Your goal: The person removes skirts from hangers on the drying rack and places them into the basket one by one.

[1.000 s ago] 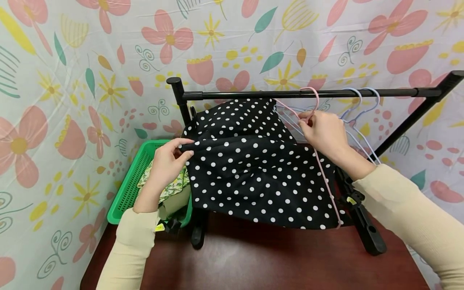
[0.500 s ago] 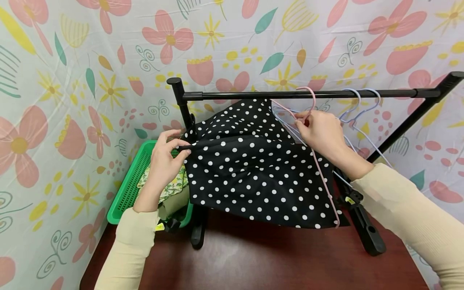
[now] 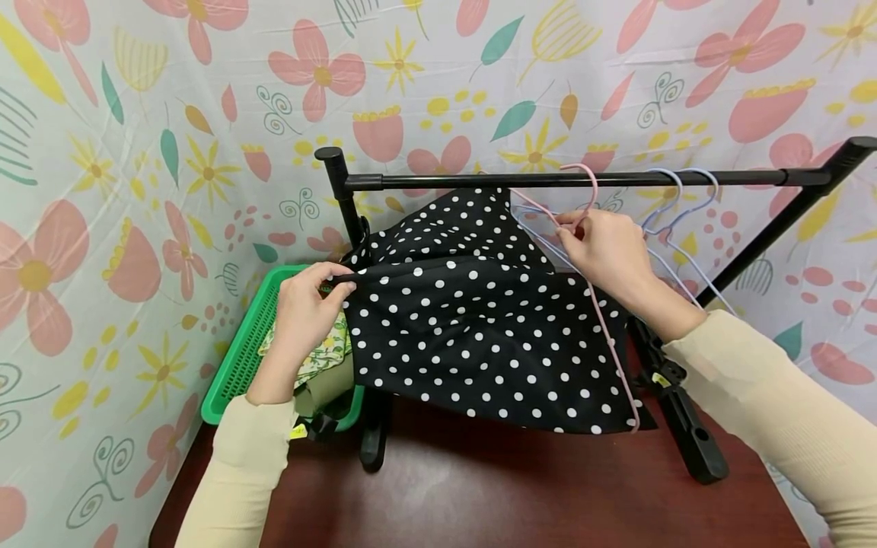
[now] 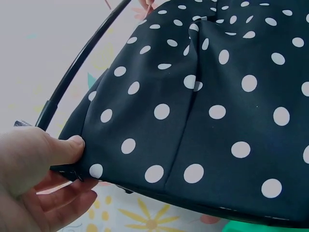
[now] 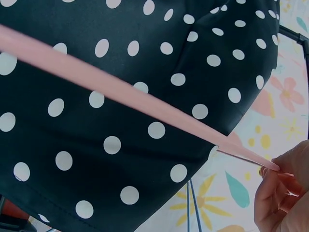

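A black garment with white polka dots [image 3: 473, 335] spreads below the rail. My left hand [image 3: 304, 308] pinches its left edge between thumb and fingers; in the left wrist view the thumb [image 4: 70, 150] lies on top of the cloth with the fingers under it. My right hand [image 3: 606, 247] grips a pink hanger [image 3: 612, 339] just below its hook, and the hook overlaps the black rail. One arm of the hanger slants down across the front of the garment; the other arm goes partly behind the cloth.
A black clothes rack [image 3: 479, 180] stands on the dark red-brown table [image 3: 507, 487]. Blue hangers [image 3: 685, 228] hang at the rail's right. At left, a green basket [image 3: 236, 358] holds folded cloths [image 3: 329, 358]. A flower-print curtain [image 3: 205, 91] backs everything.
My left hand has shifted slightly left with the garment's edge; its fingers lifted and spread midway, then came back together. My right hand and the pink hanger moved slightly left, then stayed put.
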